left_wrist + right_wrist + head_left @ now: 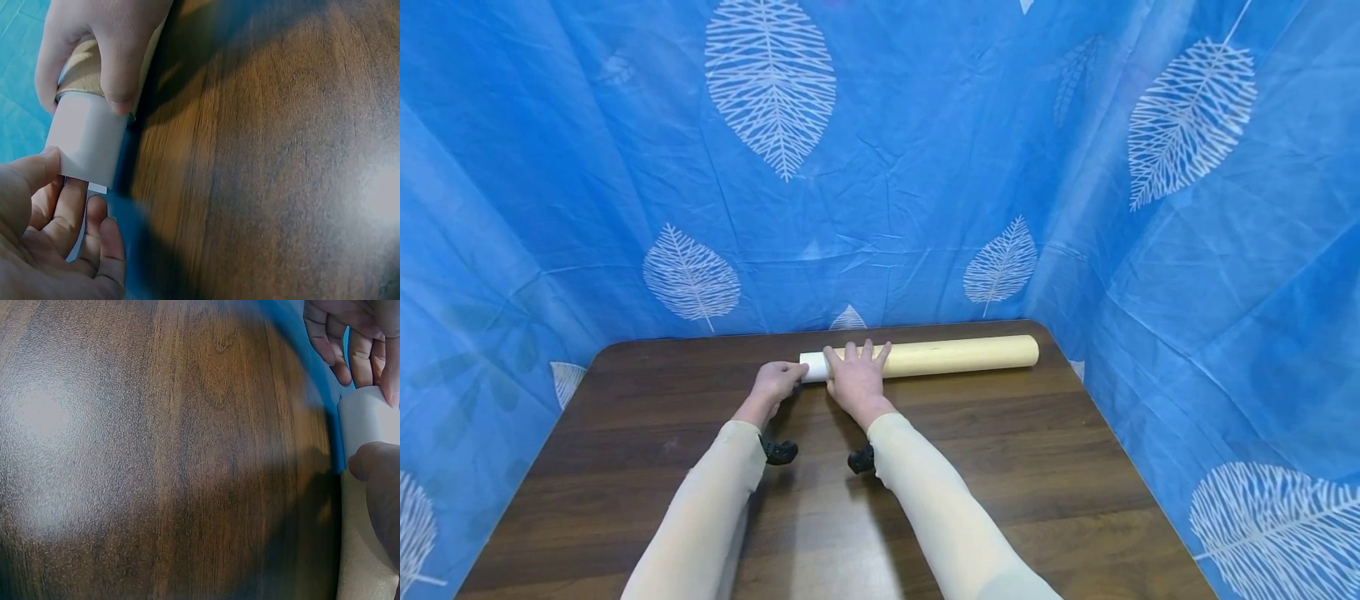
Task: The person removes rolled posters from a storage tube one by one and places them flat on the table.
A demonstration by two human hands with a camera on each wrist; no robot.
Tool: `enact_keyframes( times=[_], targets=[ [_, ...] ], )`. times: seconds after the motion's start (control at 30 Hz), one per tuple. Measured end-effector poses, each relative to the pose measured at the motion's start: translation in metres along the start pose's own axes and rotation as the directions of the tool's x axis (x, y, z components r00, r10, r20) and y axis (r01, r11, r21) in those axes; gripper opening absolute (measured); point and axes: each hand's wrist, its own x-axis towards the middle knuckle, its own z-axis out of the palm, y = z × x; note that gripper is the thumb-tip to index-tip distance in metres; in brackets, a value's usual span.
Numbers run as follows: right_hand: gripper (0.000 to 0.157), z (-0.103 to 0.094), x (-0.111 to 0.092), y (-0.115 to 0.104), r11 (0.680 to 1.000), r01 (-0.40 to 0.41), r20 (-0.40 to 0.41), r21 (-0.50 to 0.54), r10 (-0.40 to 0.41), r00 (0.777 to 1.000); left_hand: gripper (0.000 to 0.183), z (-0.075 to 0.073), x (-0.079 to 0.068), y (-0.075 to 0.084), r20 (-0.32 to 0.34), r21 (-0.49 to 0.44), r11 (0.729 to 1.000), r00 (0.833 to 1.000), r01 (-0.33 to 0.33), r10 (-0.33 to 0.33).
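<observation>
A long pale-yellow cardboard tube (962, 357) lies across the far side of the table, with a white roll (814, 367) sticking out of its left end. My left hand (777, 383) pinches the rim of the white roll (87, 134): thumb on the outside, fingertips inside its open end, the other fingers loosely bent beneath. Spread over the tube's left end, my right hand (859, 382) grips it from above. In the left wrist view, that hand's thumb and a finger straddle the tube (83, 69) at its edge, fingertips right at the white roll.
The dark wood-grain table (1000, 467) has rounded far corners. Behind it and at both sides hangs a blue curtain (887, 200) with white leaf prints, close to the table's far edge. A black strap end (779, 452) juts from the left wrist.
</observation>
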Motion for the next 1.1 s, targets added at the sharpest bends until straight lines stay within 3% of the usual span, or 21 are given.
enact_keyframes(
  times=[0.67,0.97,1.1],
  targets=[
    [0.065,-0.002,0.003,0.003,1.000,0.005,0.030,0.003,-0.005,1.000,0.043,-0.012,-0.003,0.001,-0.001,-0.016,1.000,1.000,0.002,-0.002],
    [0.065,0.000,0.003,0.003,1.000,0.007,0.024,-0.019,-0.006,1.000,0.046,-0.004,0.001,-0.003,-0.032,-0.072,0.994,0.997,-0.079,0.077],
    [0.065,-0.001,0.002,0.002,1.000,0.010,0.018,-0.022,-0.010,1.000,0.045,-0.001,0.003,-0.003,-0.033,-0.076,0.994,0.996,-0.085,0.082]
  ],
)
